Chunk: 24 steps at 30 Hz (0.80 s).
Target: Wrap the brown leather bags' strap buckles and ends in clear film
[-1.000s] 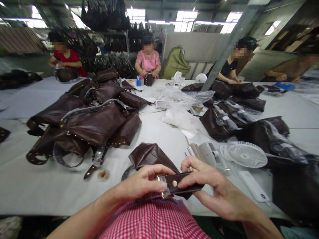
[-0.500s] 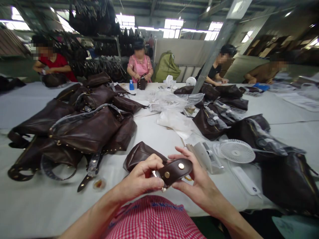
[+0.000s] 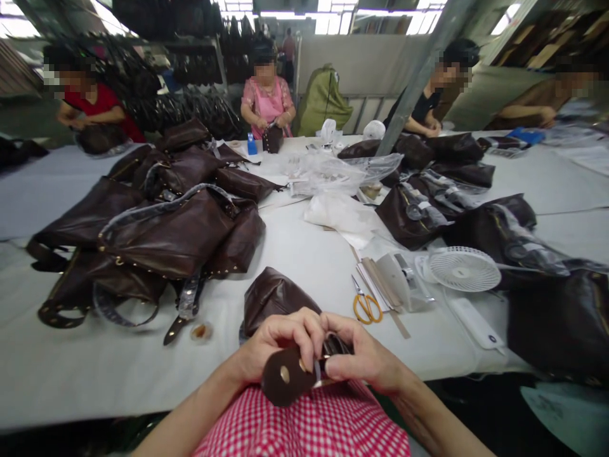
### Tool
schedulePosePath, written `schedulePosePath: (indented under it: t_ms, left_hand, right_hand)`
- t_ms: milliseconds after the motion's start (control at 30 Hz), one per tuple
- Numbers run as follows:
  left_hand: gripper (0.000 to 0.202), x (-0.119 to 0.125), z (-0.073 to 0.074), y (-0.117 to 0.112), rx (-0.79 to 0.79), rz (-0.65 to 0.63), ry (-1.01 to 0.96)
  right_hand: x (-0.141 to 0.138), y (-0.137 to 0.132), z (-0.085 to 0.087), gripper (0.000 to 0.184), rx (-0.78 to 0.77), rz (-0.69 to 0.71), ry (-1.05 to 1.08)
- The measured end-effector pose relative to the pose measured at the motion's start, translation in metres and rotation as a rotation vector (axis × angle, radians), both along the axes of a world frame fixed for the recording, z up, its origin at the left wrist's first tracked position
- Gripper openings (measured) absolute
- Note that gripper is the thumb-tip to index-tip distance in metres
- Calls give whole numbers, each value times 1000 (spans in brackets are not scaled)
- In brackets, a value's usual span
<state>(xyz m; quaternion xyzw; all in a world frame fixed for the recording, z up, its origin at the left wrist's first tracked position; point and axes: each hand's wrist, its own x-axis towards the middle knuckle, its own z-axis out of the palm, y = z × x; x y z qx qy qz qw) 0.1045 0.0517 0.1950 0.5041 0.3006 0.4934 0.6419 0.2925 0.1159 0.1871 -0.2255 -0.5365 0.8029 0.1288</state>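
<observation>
Gripping a dark brown leather strap between them, both hands work close together just above the person's lap. The left hand is closed over the strap with its fingers curled down, and the right hand is closed on the other side, its fingertips meeting those of the left. A round brass stud shows on the strap's rounded end, which points down toward a red-and-white checked apron, and a thin metal fitting sits where the strap passes between the hands.

Just beyond the hands, a folded brown leather bag lies near the near edge of the white work table. To its left are a heap of studded brown leather handbags and a loose strap end. To its right lie orange-handled scissors, a bundle of narrow strips, a small white fan and more dark bags in clear plastic. Plastic wrapping is piled toward the table's middle.

Across the far edge, a co-worker in a pink apron holds a small studded bag beside a blue bottle. Other co-workers sit along the table, and racks of hanging bags and a green sack stand behind them.
</observation>
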Motion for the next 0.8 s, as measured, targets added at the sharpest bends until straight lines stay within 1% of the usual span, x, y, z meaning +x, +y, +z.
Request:
schedulePosePath:
  t_ms: [100,167,200,233,267,300,333,400,467,500,567,633,700,733,767,800]
  left_hand:
    - [32,1,-10,-1,-25,45,-32]
    - [27,2,-13,-2,-15,53,-30]
    - [26,3,-12,-2,-24,69,-37]
    - [26,3,-12,-2,-43,96,-51]
    - [27,4,-11,-2,-68,135,-65]
    - [28,4,-11,-2,-96,179,-74]
    - [28,5,-11,-1,-119,222,-69]
    - [26,4,-12,1,-131,267,-24]
    - [22,3,-12,5,-100,277,40]
    - [20,3,-11,7,-77,274,69]
    - [18,4,-3,11,-36,230,132]
    - [17,7,8,13,-11,138,204]
    - [19,9,13,11,4,60,270]
    - [21,7,10,10,12,60,293]
    - [19,3,2,11,14,55,317]
    - [19,-2,-11,14,7,79,323]
  right_hand:
    - [3,-5,-8,43,-152,-39,46]
    - [4,-7,-10,45,-178,-44,54]
    - [4,-8,-10,44,-146,-45,40]
    - [5,-9,-8,40,-75,-53,8]
    - [5,-9,-5,34,37,-77,-35]
    - [4,-9,-2,29,179,-117,-82]
    - [4,-10,2,28,344,-166,-120]
    - [3,-10,9,31,667,-264,-146]
    - [3,-10,16,24,891,-306,-119]
    - [3,-9,20,19,958,-291,-107]
    - [5,-8,28,15,1027,-217,-128]
    - [7,-8,37,14,1099,-135,-190]
    - [8,-9,42,8,1231,-89,-242]
    - [8,-9,41,5,1309,-73,-247]
    - [8,-8,38,2,1386,-55,-237]
    - [7,-5,31,1,1449,-48,-244]
